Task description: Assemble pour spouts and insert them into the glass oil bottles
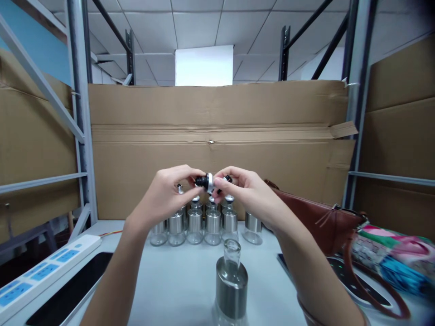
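Raised above the table, my left hand [173, 190] pinches the black ribbed end of a bottle stopper [203, 182] with a silver collar. My right hand [243, 188] has its fingers closed on the stopper's other side, where a small black tip shows past the fingers. Below them stands an open glass bottle [232, 290] with a brushed-metal sleeve and a bare neck. Behind my hands, several similar bottles [213, 222] are lined up, some with stoppers in their necks; my hands partly hide them.
A white power strip [47, 276] and a black phone [71, 290] lie at the left. To the right are a brown leather bag [312, 217], its strap, a colourful cloth bundle [397, 258] and a dark device under my right forearm. Cardboard [217, 167] walls the back.
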The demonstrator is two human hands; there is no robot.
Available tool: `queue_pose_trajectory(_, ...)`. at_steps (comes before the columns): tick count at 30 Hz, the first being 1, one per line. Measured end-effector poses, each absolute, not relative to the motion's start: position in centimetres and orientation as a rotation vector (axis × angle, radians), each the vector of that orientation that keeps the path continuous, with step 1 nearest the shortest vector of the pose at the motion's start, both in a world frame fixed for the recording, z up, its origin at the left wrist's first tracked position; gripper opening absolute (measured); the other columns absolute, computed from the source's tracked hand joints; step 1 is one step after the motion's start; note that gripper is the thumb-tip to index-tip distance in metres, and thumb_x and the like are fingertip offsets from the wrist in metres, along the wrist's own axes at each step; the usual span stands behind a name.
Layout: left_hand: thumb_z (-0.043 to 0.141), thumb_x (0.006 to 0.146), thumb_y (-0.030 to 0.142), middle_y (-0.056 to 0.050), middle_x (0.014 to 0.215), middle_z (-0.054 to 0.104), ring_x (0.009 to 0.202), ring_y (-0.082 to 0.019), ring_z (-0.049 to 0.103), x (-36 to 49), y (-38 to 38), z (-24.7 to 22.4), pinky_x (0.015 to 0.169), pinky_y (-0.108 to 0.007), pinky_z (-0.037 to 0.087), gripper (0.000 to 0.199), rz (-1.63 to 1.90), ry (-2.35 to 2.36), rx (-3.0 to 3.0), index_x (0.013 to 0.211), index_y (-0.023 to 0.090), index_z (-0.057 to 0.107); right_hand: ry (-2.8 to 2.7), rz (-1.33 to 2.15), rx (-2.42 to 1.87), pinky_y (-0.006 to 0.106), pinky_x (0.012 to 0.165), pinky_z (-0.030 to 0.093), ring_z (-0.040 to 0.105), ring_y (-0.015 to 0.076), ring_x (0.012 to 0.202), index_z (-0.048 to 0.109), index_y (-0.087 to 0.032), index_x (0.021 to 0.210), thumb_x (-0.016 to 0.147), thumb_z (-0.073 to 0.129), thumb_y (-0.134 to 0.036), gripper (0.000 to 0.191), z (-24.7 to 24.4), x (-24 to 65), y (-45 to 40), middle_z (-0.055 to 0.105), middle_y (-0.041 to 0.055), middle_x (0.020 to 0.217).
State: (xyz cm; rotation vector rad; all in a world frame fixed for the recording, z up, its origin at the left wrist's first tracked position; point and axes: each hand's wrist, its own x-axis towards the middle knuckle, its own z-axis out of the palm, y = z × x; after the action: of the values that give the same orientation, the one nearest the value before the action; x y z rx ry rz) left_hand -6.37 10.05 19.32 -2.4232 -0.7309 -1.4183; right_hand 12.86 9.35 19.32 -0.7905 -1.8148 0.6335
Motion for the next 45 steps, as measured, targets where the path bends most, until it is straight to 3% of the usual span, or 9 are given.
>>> queue_pose_trajectory(4, 0.059, 0.08, 0.017, 0.002, 0.073, 0.061, 0.062, -0.01, 0.054, -6.8, 9.1, 19.5, 0.057, -0.021, 0.041, 0.011, -1.276, -0.893, -2.343, 0.089, 0.018, 0.064, -1.692, 0.23, -0.895, 0.025, 0.06, 0.041, 0.053, 0.0122, 0.064, 0.058, -0.018, 0.082, 0.076, 0.064, -0.034, 0.018, 19.0, 12.8, 10.1, 0.056, -0.0009, 0.072)
queue_pose_trajectory(7, 0.058, 0.077, 0.017, 0.003, 0.067, 0.054, 0.057, -0.01, 0.048, -5.9, 9.3, 19.2, 0.051, -0.021, 0.035, 0.002, -1.197, -0.978, -2.363, 0.078, 0.017, 0.056, -1.794, 0.318, -0.886, 0.025, 0.056, 0.039, 0.05, 0.012, 0.06, 0.059, -0.018, 0.083, 0.078, 0.061, -0.037, 0.02, 18.7, 12.7, 10.1, 0.055, -0.0021, 0.065)
queue_pose_trajectory(10, 0.055, 0.074, 0.015, 0.004, 0.068, 0.051, 0.058, -0.01, 0.046, -4.8, 9.9, 18.7, 0.052, -0.021, 0.034, 0.009, -1.186, -0.984, -2.406, 0.075, 0.018, 0.047, -1.94, 0.434, -0.929, 0.024, 0.055, 0.04, 0.055, 0.0137, 0.063, 0.061, -0.019, 0.091, 0.078, 0.062, -0.039, 0.024, 18.6, 12.6, 9.9, 0.06, -0.001, 0.068)
queue_pose_trajectory(16, 0.054, 0.077, 0.017, 0.004, 0.07, 0.051, 0.06, -0.01, 0.047, -4.9, 10.0, 18.9, 0.052, -0.021, 0.036, 0.006, -1.243, -0.995, -2.542, 0.081, 0.019, 0.05, -1.951, 0.528, -0.932, 0.025, 0.058, 0.043, 0.059, 0.015, 0.067, 0.064, -0.018, 0.095, 0.078, 0.059, -0.032, 0.022, 18.8, 12.6, 10.1, 0.064, 0.0005, 0.071)
queue_pose_trajectory(22, 0.051, 0.084, 0.022, -0.001, 0.087, 0.061, 0.077, -0.014, 0.059, -5.3, 9.6, 19.1, 0.065, -0.024, 0.047, 0.013, -1.306, -0.959, -2.67, 0.097, 0.019, 0.052, -2.029, 0.503, -0.801, 0.026, 0.062, 0.046, 0.062, 0.0156, 0.071, 0.065, -0.017, 0.096, 0.079, 0.059, -0.03, 0.021, 18.8, 13.6, 10.1, 0.068, 0.0026, 0.079)
queue_pose_trajectory(29, 0.05, 0.085, 0.024, 0.001, 0.084, 0.065, 0.076, -0.014, 0.062, -5.3, 9.4, 19.1, 0.061, -0.021, 0.045, 0.019, -1.199, -1.098, -2.84, 0.103, 0.021, 0.051, -2.136, 0.378, -0.845, 0.025, 0.066, 0.048, 0.063, 0.0166, 0.079, 0.063, -0.017, 0.095, 0.079, 0.056, -0.023, 0.018, 18.9, 13.8, 9.7, 0.068, 0.0028, 0.087)
queue_pose_trajectory(34, 0.055, 0.081, 0.027, 0.001, 0.084, 0.065, 0.077, -0.014, 0.06, -5.3, 9.1, 19.3, 0.065, -0.022, 0.045, 0.017, -1.248, -1.135, -2.77, 0.097, 0.02, 0.051, -2.114, 0.357, -0.777, 0.027, 0.073, 0.049, 0.062, 0.0163, 0.082, 0.062, -0.018, 0.102, 0.078, 0.055, -0.021, 0.025, 18.9, 13.8, 9.5, 0.068, 0.0023, 0.092)
queue_pose_trajectory(45, 0.051, 0.078, 0.025, 0.005, 0.063, 0.052, 0.057, -0.009, 0.043, -5.1, 9.5, 19.0, 0.051, -0.02, 0.032, 0.012, -1.173, -1.17, -2.861, 0.07, 0.017, 0.049, -2.133, 0.242, -0.794, 0.028, 0.074, 0.05, 0.063, 0.017, 0.082, 0.062, -0.018, 0.098, 0.074, 0.056, -0.018, 0.025, 19.2, 13.8, 8.8, 0.069, 0.0028, 0.094)
